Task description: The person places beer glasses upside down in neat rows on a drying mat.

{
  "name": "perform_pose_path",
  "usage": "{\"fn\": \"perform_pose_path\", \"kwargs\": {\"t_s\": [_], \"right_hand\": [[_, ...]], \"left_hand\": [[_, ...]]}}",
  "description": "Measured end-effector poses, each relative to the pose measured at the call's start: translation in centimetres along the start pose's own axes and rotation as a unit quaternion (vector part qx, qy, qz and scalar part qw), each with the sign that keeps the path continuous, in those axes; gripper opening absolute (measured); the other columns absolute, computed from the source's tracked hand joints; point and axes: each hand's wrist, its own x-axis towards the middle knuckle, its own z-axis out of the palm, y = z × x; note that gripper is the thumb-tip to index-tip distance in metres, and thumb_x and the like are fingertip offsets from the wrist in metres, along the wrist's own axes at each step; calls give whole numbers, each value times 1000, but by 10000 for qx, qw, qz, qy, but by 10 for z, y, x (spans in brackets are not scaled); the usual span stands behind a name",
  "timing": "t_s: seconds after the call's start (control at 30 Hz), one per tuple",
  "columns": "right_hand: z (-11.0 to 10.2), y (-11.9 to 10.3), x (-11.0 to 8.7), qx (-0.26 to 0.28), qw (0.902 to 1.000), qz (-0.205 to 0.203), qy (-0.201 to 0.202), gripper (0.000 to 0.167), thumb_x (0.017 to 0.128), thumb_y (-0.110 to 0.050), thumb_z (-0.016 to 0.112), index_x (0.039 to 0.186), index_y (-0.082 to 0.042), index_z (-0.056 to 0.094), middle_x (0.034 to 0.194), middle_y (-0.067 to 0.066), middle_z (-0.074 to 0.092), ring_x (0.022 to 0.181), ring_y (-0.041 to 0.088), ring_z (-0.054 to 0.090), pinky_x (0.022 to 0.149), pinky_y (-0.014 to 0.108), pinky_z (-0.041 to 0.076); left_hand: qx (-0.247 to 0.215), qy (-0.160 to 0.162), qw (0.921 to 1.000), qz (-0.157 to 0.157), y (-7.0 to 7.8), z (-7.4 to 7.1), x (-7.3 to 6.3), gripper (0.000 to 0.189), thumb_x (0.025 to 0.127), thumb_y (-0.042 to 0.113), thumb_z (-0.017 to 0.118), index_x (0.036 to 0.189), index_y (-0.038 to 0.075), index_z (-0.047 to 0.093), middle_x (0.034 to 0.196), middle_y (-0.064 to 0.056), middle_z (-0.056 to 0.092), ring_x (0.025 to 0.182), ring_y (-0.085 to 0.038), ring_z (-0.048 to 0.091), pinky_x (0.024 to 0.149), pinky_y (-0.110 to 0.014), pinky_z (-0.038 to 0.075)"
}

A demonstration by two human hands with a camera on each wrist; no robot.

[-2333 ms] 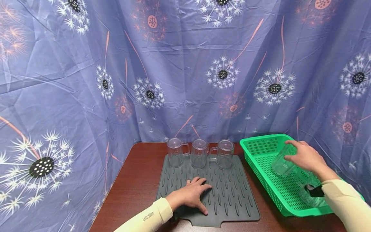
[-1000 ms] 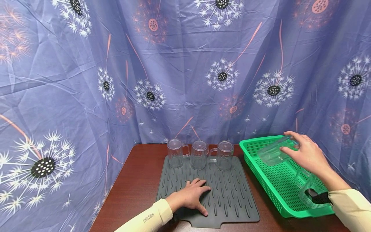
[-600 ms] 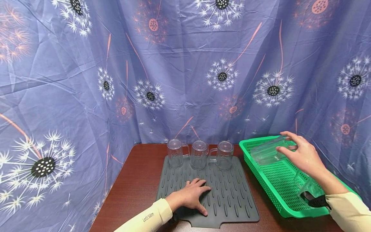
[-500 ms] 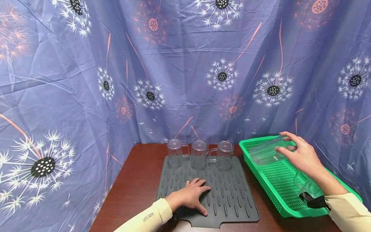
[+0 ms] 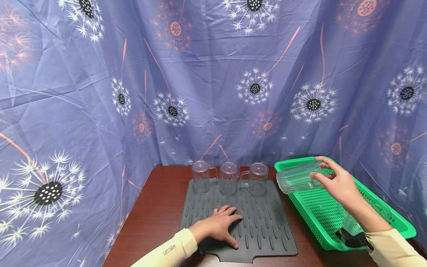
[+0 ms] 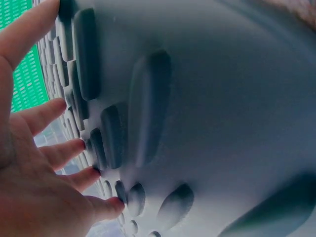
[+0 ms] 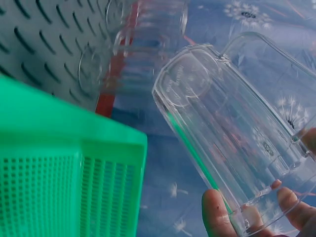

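In the head view my right hand grips a clear glass mug near its rim. The mug lies tilted on its side above the basket's left edge, its base toward the mat. The right wrist view shows fingers and thumb at the mug's mouth end, its handle to the upper right. My left hand rests with spread fingers on the dark grey ridged mat. Along the mat's far edge three glass mugs stand upside down: left, middle and right.
A green perforated basket stands to the right of the mat, with clear glassware inside, partly hidden by my right wrist. The brown table extends left of the mat. A blue dandelion-print curtain hangs behind.
My right hand has lifted the mug out of the basket and carried it left toward the mat, tipping it nearly level. The left hand has stayed on the mat.
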Motion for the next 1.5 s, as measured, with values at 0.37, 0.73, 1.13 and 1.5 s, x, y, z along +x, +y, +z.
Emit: {"fn": "perform_pose_path", "kwargs": {"t_s": [0.37, 0.73, 1.13, 1.5], "right_hand": [[24, -1, -16, 676, 9967, 432, -127, 63, 99, -43, 63, 153, -21, 41, 146, 23, 45, 85, -16, 57, 70, 31, 54], [47, -6, -23, 1317, 9884, 696, -283, 63, 99, -42, 63, 154, -21, 39, 148, 20, 43, 89, -7, 60, 76, 29, 57], [70, -16, -27, 1765, 9787, 953, -444, 63, 99, -36, 64, 153, -17, 39, 151, 24, 39, 87, 5, 66, 77, 29, 57], [92, -20, -28, 1966, 9719, 1121, -654, 62, 100, -33, 62, 155, -18, 36, 149, 22, 41, 88, 10, 67, 79, 33, 58]], "left_hand": [[-458, -28, 9989, 8, 0, -3, -2, 72, 85, 50, 77, 149, 32, 48, 162, -4, 33, 150, -34, 27, 111, -66, 31], [-902, 93, 9959, -8, -4, -1, -2, 66, 90, 48, 72, 149, 30, 49, 162, -5, 34, 151, -34, 26, 114, -65, 27], [-1456, 236, 9890, -65, -6, -6, -1, 63, 93, 43, 70, 149, 24, 50, 159, -10, 38, 150, -32, 30, 114, -65, 26], [-2027, 645, 9771, -44, -11, -8, -3, 58, 95, 37, 69, 147, 16, 53, 155, -10, 45, 145, -31, 39, 113, -51, 38]]}}
